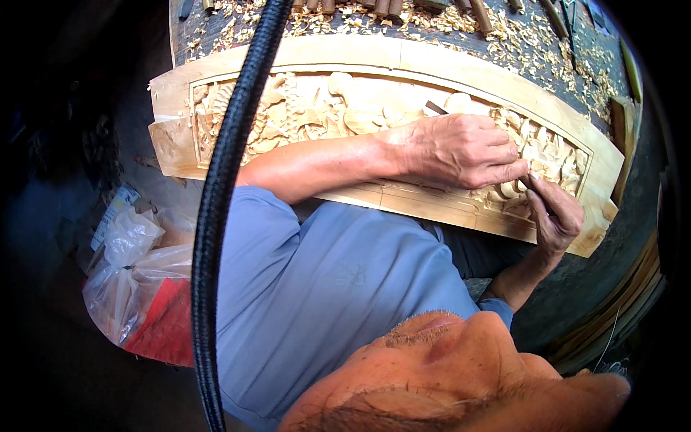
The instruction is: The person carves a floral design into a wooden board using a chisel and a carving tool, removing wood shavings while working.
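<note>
A long pale wooden board with carved relief inside a raised border lies across in front of me. Over its right half, my left hand is closed in a fist, knuckles up. The flat dark end of a carving chisel juts out at the far side of this fist, which hides most of the tool. My right hand meets the left fist over the carved leaves at the board's right end. Its thumb and fingers are pinched at the chisel's other end, where only a little dark metal shows. The cutting edge cannot be made out.
Wood shavings cover the dark bench beyond the board. Several tool handles lie along its far edge. A clear plastic bag sits by a red object at the left. A black braided cable crosses the view.
</note>
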The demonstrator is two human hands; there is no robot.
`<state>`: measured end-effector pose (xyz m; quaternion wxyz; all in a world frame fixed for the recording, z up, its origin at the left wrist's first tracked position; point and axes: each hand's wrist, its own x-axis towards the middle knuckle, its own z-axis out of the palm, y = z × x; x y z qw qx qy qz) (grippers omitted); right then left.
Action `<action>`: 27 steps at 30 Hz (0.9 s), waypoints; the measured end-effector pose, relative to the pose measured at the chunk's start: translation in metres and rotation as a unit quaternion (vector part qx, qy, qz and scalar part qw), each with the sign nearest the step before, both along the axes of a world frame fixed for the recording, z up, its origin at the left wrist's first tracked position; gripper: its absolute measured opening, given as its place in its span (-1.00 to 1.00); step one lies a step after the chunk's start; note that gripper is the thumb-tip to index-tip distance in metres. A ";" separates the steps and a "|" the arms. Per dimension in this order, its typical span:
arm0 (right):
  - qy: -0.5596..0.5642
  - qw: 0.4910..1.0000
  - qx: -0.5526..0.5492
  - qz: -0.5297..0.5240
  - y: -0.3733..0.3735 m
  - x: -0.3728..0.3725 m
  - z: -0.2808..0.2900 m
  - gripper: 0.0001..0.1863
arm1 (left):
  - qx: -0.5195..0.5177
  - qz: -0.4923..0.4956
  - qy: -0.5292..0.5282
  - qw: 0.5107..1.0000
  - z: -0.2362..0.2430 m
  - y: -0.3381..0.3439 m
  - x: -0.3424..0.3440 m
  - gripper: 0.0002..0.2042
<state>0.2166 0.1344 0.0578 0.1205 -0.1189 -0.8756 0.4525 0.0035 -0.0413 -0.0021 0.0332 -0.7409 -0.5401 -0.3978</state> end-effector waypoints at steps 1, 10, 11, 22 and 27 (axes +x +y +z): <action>-0.003 1.000 0.001 -0.002 0.003 0.004 0.001 -0.63 | -0.003 -0.002 0.002 1.000 0.001 0.000 -0.001 -0.58; 0.013 0.995 0.090 -0.038 0.004 0.011 0.005 -0.64 | -0.057 0.007 0.013 0.998 0.009 0.002 -0.003 -0.51; 0.013 0.994 0.100 -0.035 0.004 0.010 0.006 -0.64 | -0.061 0.006 0.010 0.998 0.010 0.002 -0.004 -0.51; -0.001 0.990 0.131 -0.053 -0.001 0.012 0.020 -0.64 | -0.050 0.002 0.000 0.999 0.007 0.005 -0.004 -0.49; 0.000 0.990 0.135 -0.051 0.000 0.009 0.018 -0.64 | -0.060 0.009 -0.016 0.998 0.008 0.007 -0.006 -0.49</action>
